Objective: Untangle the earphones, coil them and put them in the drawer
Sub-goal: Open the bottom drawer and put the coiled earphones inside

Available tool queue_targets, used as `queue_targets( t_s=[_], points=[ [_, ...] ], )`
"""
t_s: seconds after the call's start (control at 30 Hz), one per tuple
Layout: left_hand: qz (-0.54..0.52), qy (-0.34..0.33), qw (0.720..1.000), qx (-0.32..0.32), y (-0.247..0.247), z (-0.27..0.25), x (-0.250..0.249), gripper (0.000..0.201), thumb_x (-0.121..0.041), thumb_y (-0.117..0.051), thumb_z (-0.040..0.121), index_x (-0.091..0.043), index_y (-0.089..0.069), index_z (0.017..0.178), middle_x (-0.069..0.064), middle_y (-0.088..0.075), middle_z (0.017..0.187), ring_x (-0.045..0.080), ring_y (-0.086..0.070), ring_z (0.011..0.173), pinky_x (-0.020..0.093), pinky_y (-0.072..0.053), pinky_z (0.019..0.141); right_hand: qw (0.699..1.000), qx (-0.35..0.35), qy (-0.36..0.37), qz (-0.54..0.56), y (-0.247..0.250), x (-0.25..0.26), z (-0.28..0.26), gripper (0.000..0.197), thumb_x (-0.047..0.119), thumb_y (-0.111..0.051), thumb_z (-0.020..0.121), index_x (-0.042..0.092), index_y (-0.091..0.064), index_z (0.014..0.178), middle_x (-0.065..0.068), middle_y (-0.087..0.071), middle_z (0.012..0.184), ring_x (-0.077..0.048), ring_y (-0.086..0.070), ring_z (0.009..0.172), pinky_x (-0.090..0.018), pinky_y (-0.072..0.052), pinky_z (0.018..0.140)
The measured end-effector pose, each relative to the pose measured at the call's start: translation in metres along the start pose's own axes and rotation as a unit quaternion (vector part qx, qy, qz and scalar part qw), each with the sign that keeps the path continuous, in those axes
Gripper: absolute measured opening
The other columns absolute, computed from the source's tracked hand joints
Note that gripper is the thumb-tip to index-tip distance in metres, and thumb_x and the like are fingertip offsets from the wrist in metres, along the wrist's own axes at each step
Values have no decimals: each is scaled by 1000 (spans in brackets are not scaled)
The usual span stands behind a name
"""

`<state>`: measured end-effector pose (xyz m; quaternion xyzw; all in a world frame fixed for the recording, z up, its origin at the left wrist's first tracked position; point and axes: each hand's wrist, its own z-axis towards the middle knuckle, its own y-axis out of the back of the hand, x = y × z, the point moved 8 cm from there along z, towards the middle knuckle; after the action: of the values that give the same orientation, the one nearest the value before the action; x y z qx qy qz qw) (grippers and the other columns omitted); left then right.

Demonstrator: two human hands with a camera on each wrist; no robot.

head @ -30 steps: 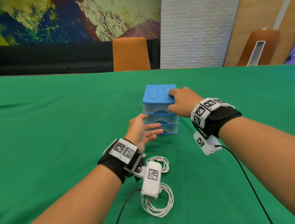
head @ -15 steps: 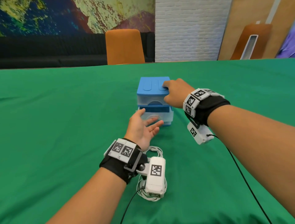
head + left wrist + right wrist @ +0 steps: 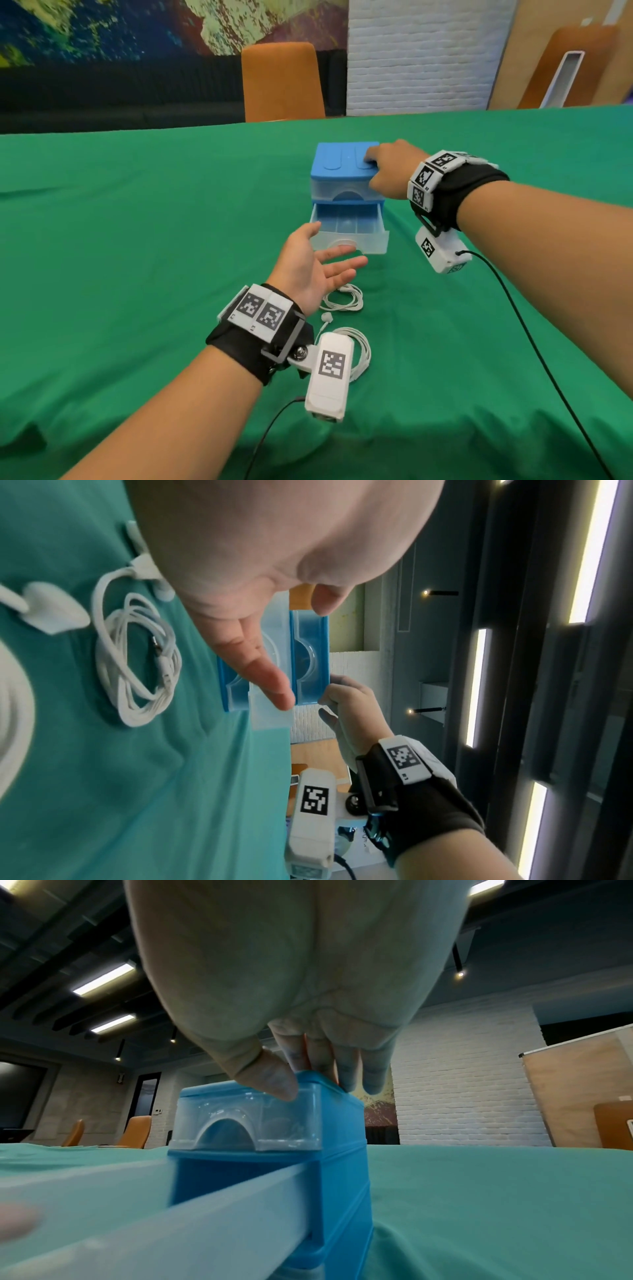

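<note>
Blue drawer unit (image 3: 344, 164) on green counter (image 3: 137, 240): middle drawer (image 3: 349, 228) pulled out, apparently empty; right hand (image 3: 394, 169) grips the unit's top, left hand (image 3: 310, 270) open-palmed, fingertips at drawer front; coiled white earphones (image 3: 104, 653) nearby, probably not yet stowed.

Left grip (image 3: 310, 270) palm up, fingers straight, right grip (image 3: 390, 168) palm down, fingers bent, both forearms outstretched
</note>
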<state>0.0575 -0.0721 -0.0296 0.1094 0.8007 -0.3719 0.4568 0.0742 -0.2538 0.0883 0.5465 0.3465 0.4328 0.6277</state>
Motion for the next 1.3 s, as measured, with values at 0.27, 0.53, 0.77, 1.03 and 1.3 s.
queue_targets(
  t_s=[0.27, 0.53, 0.77, 1.03, 1.3],
  points=[
    [166, -118, 978, -52, 28, -3, -36, 32, -28, -46, 103, -23, -44, 135, 10, -67, 95, 16, -55, 51, 25, -41, 47, 991, -70, 37, 106, 21, 9, -21, 55, 13, -56, 89, 14, -45, 142, -11, -52, 141, -31, -50, 127, -43, -42, 105],
    [411, -197, 889, -39, 30, -2, -60, 17, -10, -52, 99, -13, -65, 108, 6, -68, 81, 15, -55, 51, 23, -41, 48, 963, 41, 238, 119, -4, 78, -105, 13, 17, -64, 86, 21, -74, 93, 9, -73, 84, -7, -62, 74, -25, -49, 73],
    [588, -217, 778, 50, 14, -9, -54, 17, -17, -61, 96, -30, -63, 107, 2, -70, 93, 18, -71, 76, 40, -55, 65, 948, 197, 249, -27, -88, 92, -132, 23, 29, -67, 86, 19, -64, 107, 4, -56, 100, -19, -53, 91, -34, -49, 82],
    [648, -237, 718, 93, 10, -11, -48, 16, -13, -64, 93, -25, -73, 99, -9, -70, 95, 12, -57, 58, 16, -41, 54, 946, 198, 253, -39, -95, 94, -131, 15, 25, -58, 95, 11, -63, 94, -7, -60, 103, -28, -59, 93, -42, -51, 84],
    [595, -300, 745, 27, 15, -9, -76, 11, -12, -65, 93, -18, -74, 94, -27, -59, 54, 2, -51, 49, 12, -35, 47, 922, 220, 170, 268, -49, 59, -109, 13, 20, -64, 97, 9, -68, 92, -1, -68, 72, -13, -58, 62, -24, -49, 60]
  ],
)
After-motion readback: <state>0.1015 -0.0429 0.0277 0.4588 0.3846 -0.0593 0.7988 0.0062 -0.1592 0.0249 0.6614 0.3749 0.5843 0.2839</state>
